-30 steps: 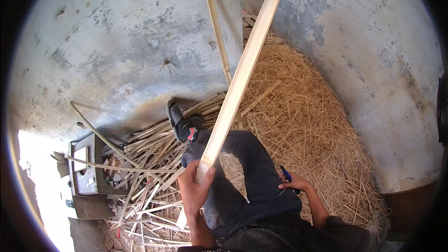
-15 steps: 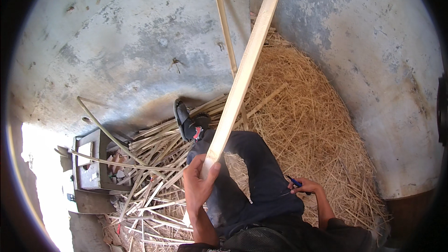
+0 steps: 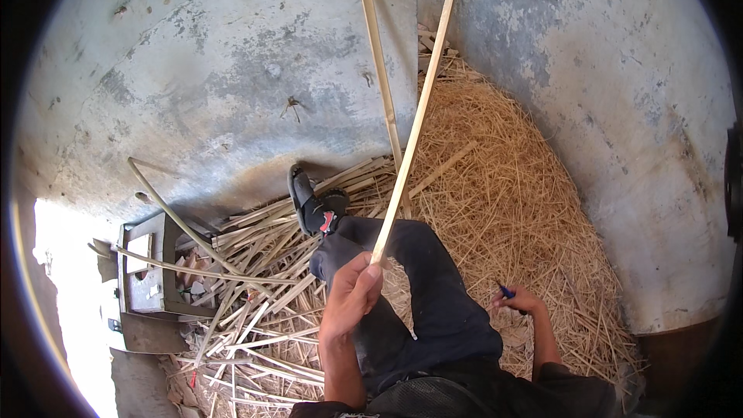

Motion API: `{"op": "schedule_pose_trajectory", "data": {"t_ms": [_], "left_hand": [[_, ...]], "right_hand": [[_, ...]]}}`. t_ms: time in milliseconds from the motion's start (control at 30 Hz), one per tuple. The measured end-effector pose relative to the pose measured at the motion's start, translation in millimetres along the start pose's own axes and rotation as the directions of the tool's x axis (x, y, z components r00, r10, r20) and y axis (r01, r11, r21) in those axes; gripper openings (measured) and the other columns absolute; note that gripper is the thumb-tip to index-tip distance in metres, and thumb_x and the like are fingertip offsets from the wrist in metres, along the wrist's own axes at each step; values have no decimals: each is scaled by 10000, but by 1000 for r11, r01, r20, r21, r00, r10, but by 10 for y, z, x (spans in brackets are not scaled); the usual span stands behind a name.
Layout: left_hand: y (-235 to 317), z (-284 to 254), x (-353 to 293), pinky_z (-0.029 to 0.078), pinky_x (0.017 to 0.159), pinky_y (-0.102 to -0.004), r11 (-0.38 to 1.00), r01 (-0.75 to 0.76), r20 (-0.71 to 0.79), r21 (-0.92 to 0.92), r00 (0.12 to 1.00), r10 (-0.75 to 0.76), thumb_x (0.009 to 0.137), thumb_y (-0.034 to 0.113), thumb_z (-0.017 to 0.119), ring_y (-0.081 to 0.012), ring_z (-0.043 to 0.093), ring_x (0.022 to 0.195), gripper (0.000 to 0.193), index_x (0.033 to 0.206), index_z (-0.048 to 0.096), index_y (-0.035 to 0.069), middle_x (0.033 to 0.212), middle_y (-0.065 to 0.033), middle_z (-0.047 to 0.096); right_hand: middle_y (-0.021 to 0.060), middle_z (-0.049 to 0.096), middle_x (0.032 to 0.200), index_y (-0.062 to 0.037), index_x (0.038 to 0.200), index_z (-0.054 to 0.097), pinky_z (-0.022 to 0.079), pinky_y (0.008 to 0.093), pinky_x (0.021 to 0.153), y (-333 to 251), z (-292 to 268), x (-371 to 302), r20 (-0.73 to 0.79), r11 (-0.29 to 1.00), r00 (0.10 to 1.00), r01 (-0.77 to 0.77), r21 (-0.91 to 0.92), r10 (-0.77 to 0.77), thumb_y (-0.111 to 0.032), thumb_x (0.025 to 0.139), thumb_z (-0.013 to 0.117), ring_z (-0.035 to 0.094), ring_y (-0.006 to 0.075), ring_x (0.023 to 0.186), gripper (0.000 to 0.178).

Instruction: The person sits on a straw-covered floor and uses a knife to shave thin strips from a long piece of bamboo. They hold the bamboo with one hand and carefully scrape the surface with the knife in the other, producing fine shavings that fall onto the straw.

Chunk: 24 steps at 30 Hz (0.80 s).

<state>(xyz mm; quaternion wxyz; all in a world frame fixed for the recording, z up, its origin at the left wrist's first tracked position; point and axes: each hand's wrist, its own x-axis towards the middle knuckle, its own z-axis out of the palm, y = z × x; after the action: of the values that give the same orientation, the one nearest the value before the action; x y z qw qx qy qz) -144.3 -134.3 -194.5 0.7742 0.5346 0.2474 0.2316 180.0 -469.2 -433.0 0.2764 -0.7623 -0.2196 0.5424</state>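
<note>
My left hand [image 3: 353, 300] grips the lower end of a long, pale bamboo strip [image 3: 418, 120], thumb on top. The strip tilts up and away over my knees, its narrow edge toward me, and its far end runs out at the top of the picture. Out to the right of my thigh, my right hand [image 3: 526, 302] is closed around a small blue-handled tool [image 3: 507, 292]. The tool is apart from the strip, and its working end is too small to make out.
Another bamboo strip [image 3: 378, 54] leans against the grey wall [image 3: 232, 70]. Thin shavings [image 3: 503, 178] form a heap at right. Loose strips [image 3: 263, 317] litter the floor at left, beside a wooden box [image 3: 151, 263] and a bent cane [image 3: 178, 220]. My shoe [image 3: 313, 209] rests near the wall.
The strip in my left hand has been turned from its broad face to its narrow edge. My left hand has shifted a little right. My right hand, with the tool, has moved slightly right and up.
</note>
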Motion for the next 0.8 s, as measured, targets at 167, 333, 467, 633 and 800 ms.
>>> {"op": "schedule_pose_trajectory", "data": {"t_ms": [167,333,467,633,800], "left_hand": [[-28,90,55,262,483,-215,999,-2,48,-44,999,4,1125,397,534,-33,321,554,411,1125,630,-3,676,74,364],[-28,184,100,256,486,-215,1000,-16,91,-25,996,19,1147,397,495,-33,319,554,421,1150,619,-5,674,75,359],[-32,271,104,255,530,-210,999,-8,84,-49,996,13,1149,303,532,-9,322,587,322,1161,631,-2,706,99,400],[-56,445,99,241,534,-204,983,-81,13,163,997,80,1131,282,584,5,329,596,301,1184,632,-10,713,112,429],[-18,503,35,387,678,-200,966,-129,-9,223,991,134,1069,325,704,-14,499,775,402,1228,636,-38,893,47,616]], "right_hand": [[84,691,815,-37,1175,777,502,377,772,-19,-390,23,-717,935,680,-134,-327,-153,-286,939,822,616,232,732,346],[104,624,829,-30,1318,667,491,392,758,-934,-401,14,-860,914,313,186,-362,-404,-363,1048,662,602,246,768,429],[102,655,865,-37,1292,689,503,349,794,-2164,-9,-608,-717,874,540,439,-207,-441,-381,1077,598,647,236,829,416],[128,721,915,-64,1226,745,555,381,696,-2928,412,-977,-395,464,281,721,-515,-875,-354,1003,732,716,280,790,367],[74,702,843,-99,1214,763,529,344,566,-3231,563,-1115,-200,301,226,769,-564,-953,-362,934,806,687,231,644,387]]}}
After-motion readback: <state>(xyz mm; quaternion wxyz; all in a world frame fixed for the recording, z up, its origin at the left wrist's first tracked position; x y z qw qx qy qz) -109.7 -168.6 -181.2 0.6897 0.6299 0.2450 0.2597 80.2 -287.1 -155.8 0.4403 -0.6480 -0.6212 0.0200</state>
